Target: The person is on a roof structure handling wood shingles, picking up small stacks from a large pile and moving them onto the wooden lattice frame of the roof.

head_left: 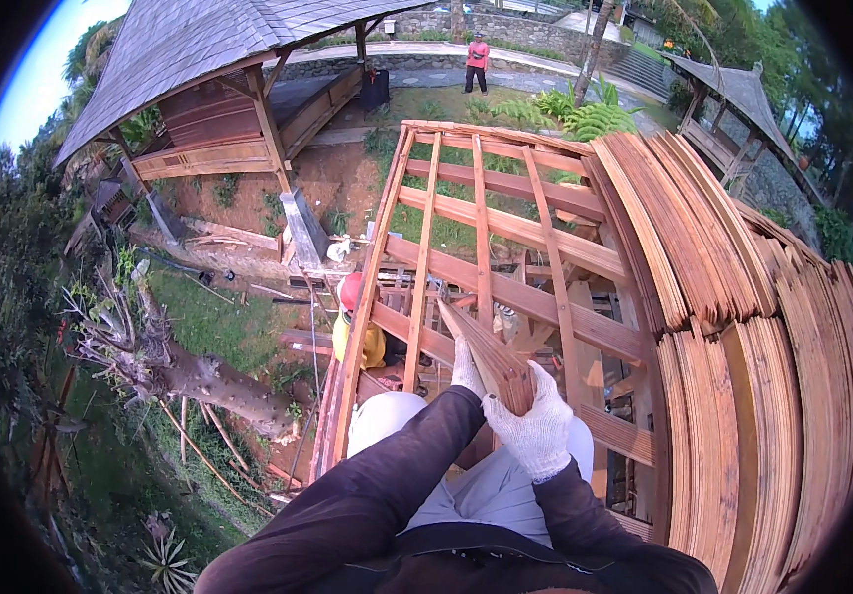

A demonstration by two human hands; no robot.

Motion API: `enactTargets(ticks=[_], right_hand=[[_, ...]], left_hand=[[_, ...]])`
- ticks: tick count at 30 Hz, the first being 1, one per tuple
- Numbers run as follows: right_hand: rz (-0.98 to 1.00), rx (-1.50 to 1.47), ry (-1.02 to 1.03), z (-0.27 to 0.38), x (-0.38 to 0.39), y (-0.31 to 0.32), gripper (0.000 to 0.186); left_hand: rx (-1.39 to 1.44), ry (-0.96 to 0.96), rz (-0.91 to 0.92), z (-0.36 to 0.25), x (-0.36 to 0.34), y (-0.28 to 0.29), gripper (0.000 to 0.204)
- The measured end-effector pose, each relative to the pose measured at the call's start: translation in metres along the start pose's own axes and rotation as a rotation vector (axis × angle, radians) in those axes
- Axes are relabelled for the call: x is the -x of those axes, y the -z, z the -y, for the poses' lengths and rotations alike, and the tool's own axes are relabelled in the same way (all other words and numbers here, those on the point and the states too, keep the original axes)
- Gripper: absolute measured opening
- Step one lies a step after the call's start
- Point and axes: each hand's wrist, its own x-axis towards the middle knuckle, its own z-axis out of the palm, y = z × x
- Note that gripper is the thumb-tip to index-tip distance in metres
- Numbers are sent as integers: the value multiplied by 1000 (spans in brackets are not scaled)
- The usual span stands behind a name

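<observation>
A bundle of thin brown wooden shingles slants in front of me, its narrow far end pointing up and to the left. My left hand, in a white knit glove, is closed on the bundle's left side, its fingers partly hidden by the wood. At the near end, my right hand, gloved alike, grips the shingles with the thumb on the right and the fingers across the lower edge. Beneath the bundle is an open roof frame of reddish rafters and battens. My legs in grey trousers are below my hands.
Overlapping stacks of shingles cover the frame's right side. Below the frame at left is a person in a red helmet and yellow top. Another person in pink stands far off. A pavilion and cut tree trunk lie left.
</observation>
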Motion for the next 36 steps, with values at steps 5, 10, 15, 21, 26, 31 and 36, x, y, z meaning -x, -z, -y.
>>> enactTargets(ticks=[5, 10, 15, 21, 26, 31, 36], right_hand=[[111, -2, -22, 26, 40, 30, 86], [268, -308, 100, 25, 49, 54, 89], [686, -465, 514, 33, -3, 57, 65], [878, -530, 560, 29, -10, 41, 39], [836, -612, 596, 10, -8, 33, 34], [850, -687, 625, -1, -10, 31, 37], [879, -626, 661, 16, -23, 40, 43]], left_hand=[[-34, 156, -25, 1, 57, 1, 77], [14, 318, 105, 0, 90, 34, 70], [429, 433, 535, 7, 136, 33, 56], [211, 313, 738, 0, 120, 53, 53], [262, 410, 557, 7, 119, 51, 63], [24, 376, 237, 3, 124, 35, 68], [-183, 319, 221, 4, 118, 42, 61]])
